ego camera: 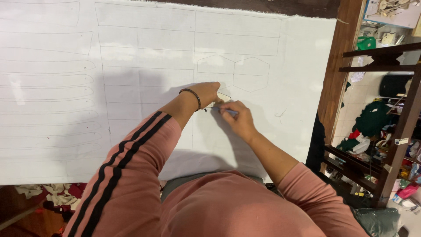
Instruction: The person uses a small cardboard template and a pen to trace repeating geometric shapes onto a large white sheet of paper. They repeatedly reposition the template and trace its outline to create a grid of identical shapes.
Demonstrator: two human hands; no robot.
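Head view: a large white fabric sheet (280, 131) covers the work table and carries pencilled outlines, with long rounded strips at the left, rectangles across the top and centre, and two hexagons (239, 72) just above the hands. A dark wooden table edge (333, 87) borders the sheet at the right. Beyond it stands a dark wooden rack (394, 145) holding piled clothing in green, red and white, and fabric scraps (48, 193) lie on the floor at the lower left. The person's own pink sleeves and forearms cross the lower centre and hide part of the sheet beneath them. The left hand (209, 93), with a beaded bracelet (191, 95) at the wrist, presses fingers-down on a small pale template (224, 96), of which only the upper right corner shows. The right hand (236, 117) lies just beside it, fingers pinched narrowly around a blue pen (229, 111). The pen sits near the centre of the sheet, below the hexagons; its long axis runs nearly level, left to right, with the tip pointing left toward the template edge
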